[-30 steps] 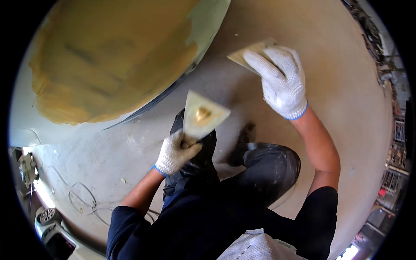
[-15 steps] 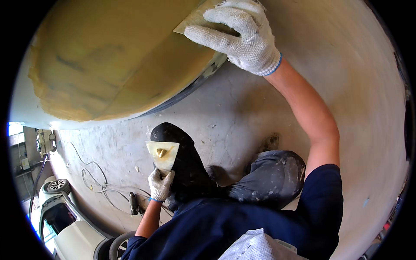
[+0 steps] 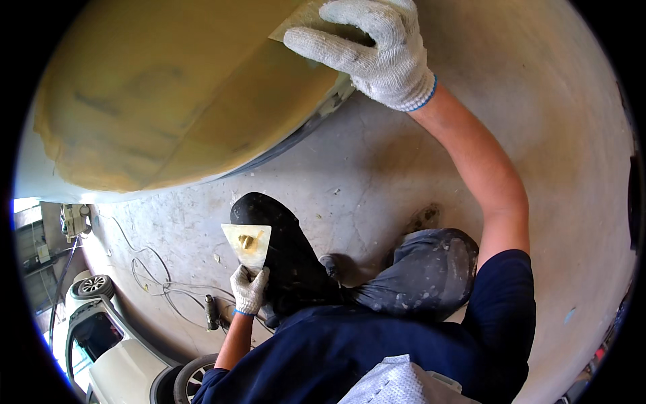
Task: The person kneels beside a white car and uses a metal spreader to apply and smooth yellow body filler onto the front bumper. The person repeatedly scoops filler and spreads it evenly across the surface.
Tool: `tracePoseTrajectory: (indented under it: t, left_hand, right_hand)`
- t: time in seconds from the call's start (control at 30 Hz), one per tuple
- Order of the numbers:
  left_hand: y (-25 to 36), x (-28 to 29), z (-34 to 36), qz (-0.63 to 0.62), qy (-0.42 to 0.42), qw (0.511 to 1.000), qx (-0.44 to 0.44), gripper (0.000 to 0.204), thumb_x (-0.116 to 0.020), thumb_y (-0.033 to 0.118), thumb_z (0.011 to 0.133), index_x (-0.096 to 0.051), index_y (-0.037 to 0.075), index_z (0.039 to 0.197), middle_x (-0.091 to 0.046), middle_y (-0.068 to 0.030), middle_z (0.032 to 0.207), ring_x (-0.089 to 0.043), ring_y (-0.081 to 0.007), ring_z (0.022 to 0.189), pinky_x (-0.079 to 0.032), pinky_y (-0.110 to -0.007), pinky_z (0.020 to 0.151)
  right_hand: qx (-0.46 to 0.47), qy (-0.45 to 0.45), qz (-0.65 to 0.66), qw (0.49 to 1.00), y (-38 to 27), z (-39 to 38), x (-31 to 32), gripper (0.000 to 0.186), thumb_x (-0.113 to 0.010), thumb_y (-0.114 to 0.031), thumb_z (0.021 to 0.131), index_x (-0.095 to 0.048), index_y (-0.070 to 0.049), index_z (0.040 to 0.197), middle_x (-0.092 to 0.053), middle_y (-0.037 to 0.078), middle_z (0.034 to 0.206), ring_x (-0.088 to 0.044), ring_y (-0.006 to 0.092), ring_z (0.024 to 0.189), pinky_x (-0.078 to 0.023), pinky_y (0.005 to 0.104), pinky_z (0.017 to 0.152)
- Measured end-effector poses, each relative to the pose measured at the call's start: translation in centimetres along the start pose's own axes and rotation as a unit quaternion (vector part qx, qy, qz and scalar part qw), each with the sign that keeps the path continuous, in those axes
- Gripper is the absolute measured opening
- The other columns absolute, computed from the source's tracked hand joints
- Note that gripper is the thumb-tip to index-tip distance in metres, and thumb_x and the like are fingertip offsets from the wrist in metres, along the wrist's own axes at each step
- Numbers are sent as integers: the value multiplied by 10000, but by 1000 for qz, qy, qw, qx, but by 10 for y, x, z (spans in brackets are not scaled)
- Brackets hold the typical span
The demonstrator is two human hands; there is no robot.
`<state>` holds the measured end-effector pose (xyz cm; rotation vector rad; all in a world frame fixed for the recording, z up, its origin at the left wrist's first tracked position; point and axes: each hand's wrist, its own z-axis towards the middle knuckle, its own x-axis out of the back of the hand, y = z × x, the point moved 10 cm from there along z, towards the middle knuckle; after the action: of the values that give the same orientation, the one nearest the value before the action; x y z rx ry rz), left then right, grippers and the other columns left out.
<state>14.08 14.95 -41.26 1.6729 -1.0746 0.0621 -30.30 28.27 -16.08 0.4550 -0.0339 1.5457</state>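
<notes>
My right hand, in a white knit glove, grips a flat pale spreader at the top of the view. The spreader lies against a car body panel coated with yellow-brown filler; the fingers hide much of the tool. Lower down, my left hand, also gloved, pinches the narrow end of a wider, wedge-shaped spreader. That one is held face up by my left knee, and a small lump of yellow-brown putty sits on it.
A hose lies in loops on the concrete floor, near a dark air tool. At the lower left stands a light-coloured car. The panel's curved lower edge overhangs the floor ahead of my knees.
The right hand and its spreader have shifted slightly upward in view. My left hand and the putty-bearing spreader have moved slightly left and down. Both grips are the same.
</notes>
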Motion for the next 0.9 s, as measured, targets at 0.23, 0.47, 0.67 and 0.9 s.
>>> tracePoseTrajectory:
  t: [0.23,0.47,0.67,0.9]
  left_hand:
    - [8,-7,6,-17,-29,999,39,228,-821,157,877,-643,21,832,-637,7,673,-563,-61,577,-465,-263,533]
    - [3,-10,13,9,-37,999,25,239,-822,160,880,-636,23,822,-647,-1,674,-571,-63,574,-466,-263,531]
    - [0,-8,14,8,-39,999,24,232,-819,147,883,-630,32,813,-646,4,673,-572,-64,573,-462,-260,527]
    - [2,-12,13,0,-45,999,30,216,-814,143,890,-637,27,848,-653,5,686,-577,-68,576,-469,-260,535]
  right_hand:
    - [-6,-9,-6,1000,2,-5,-2,526,-783,-186,780,-758,-459,1228,-580,-76,1105,-583,190,996,-509,377,926]
    - [-7,-2,-16,1000,11,-5,0,527,-785,-186,780,-758,-462,1228,-575,-76,1104,-581,189,995,-509,376,925]
    - [-12,-2,-20,1000,11,-8,3,528,-787,-186,780,-757,-465,1227,-571,-76,1103,-579,189,994,-508,376,925]
    - [-14,18,-22,999,12,-6,6,530,-789,-187,780,-757,-469,1226,-566,-77,1102,-577,189,993,-508,376,925]
